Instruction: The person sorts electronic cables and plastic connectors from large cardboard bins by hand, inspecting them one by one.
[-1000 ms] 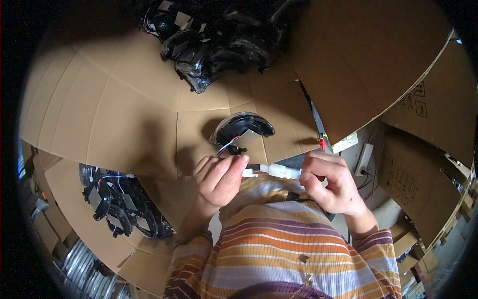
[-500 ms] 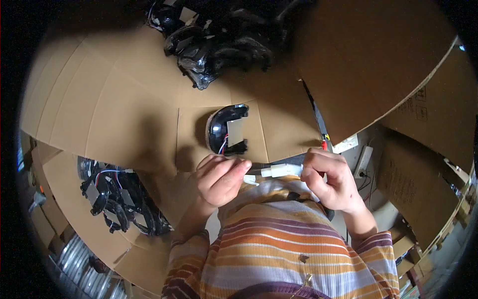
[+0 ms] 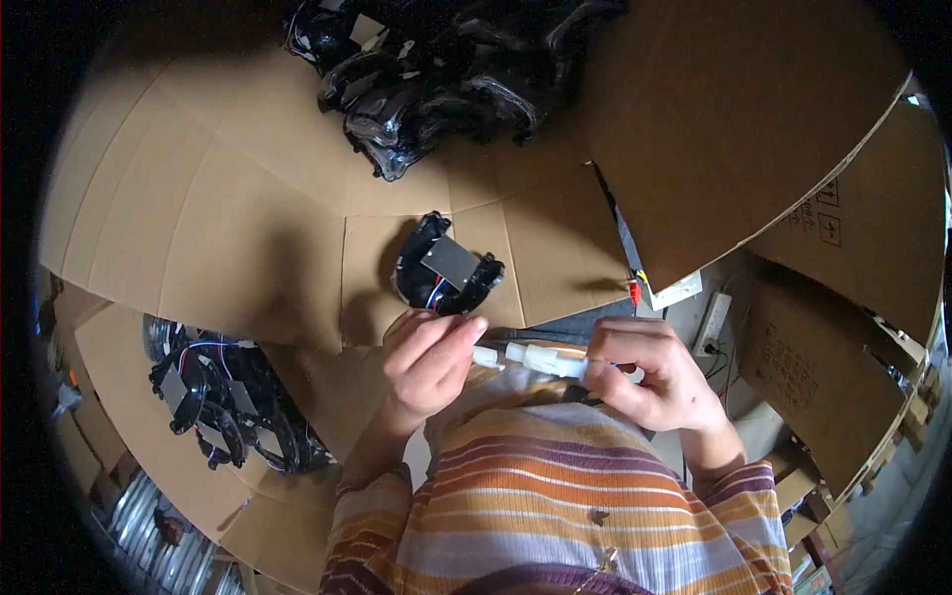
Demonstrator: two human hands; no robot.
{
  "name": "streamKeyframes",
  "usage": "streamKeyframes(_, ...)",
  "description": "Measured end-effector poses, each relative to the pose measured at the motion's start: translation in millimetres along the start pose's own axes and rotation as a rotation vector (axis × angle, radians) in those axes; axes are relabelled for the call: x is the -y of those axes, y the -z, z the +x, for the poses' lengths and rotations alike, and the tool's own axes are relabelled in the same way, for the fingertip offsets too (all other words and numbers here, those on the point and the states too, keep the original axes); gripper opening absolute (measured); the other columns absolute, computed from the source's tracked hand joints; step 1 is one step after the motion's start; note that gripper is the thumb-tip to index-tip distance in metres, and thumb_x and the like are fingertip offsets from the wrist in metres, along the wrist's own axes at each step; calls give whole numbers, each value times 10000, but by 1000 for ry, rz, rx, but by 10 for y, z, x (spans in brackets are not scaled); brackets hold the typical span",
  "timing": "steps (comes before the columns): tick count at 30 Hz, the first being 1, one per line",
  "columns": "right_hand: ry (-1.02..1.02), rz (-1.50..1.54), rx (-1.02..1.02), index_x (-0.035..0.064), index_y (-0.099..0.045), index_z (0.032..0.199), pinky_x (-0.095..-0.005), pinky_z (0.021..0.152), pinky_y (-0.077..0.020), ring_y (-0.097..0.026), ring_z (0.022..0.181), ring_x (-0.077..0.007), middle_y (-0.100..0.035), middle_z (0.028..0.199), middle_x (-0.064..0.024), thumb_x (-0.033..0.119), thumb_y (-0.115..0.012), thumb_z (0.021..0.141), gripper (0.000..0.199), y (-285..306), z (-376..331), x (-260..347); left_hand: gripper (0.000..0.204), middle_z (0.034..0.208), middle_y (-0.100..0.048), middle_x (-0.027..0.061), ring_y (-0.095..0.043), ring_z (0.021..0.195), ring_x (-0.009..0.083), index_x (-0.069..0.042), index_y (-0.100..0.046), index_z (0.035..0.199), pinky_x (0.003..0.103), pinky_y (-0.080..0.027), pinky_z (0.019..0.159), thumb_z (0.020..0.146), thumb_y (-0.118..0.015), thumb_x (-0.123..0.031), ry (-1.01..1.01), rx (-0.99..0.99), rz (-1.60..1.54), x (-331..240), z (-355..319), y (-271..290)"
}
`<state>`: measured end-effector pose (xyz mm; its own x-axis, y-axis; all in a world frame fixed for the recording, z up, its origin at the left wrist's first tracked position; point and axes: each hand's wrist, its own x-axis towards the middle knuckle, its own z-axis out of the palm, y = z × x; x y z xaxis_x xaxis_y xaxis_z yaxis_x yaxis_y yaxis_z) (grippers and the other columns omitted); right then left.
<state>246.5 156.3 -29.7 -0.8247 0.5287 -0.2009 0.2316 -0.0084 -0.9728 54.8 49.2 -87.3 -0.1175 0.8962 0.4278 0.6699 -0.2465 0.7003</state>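
Note:
My left hand (image 3: 431,362) is closed in a pinch. A small white connector (image 3: 487,357) sticks out just past its fingertips. Behind the hand lies a black curved plastic part (image 3: 416,273) with a grey plate (image 3: 450,262) and red, white and blue wires (image 3: 436,294) that run down to my left fingers. My right hand (image 3: 659,377) is closed around the end of a larger white plug connector (image 3: 540,358), which points left toward the small one. A gap separates the two connectors. The wiring behind the right fingers is mostly hidden.
Cardboard (image 3: 248,238) covers the work surface. A pile of black plastic parts (image 3: 446,89) sits at the far side, and more wired parts (image 3: 233,397) lie at left. A white power strip (image 3: 712,324) and a red clip (image 3: 635,294) are at right.
The black curved part has turned and tilted on the cardboard. Both hands have shifted slightly left, and the larger plug connector has moved left and a little nearer to me.

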Motion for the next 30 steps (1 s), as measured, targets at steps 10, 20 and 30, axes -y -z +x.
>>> streamKeyframes(10,25,-150,-148,-2,-490,657,-323,512,-378,-481,561,-254,-471,612,-110,69,-508,695,82,-112,73,-76,267,693,-556,75,-517,562,174,1,-586,864,266,-410,502,601,-594,51,158,284,-176,36,63,78)
streamKeyframes(20,17,-198,-137,-5,-490,651,-328,509,-376,-476,557,-265,-469,604,-112,66,-501,709,93,-99,127,-94,288,743,-559,110,-529,613,212,22,-587,853,285,-414,541,577,-571,101,129,316,-165,10,119,152)
streamKeyframes(30,18,-141,-92,-18,-539,739,-303,509,-376,-485,560,-233,-492,617,-106,76,-506,743,99,24,81,-72,197,678,-544,68,-509,553,177,-10,-589,840,261,-400,504,652,-537,15,347,152,6,-69,91,498)
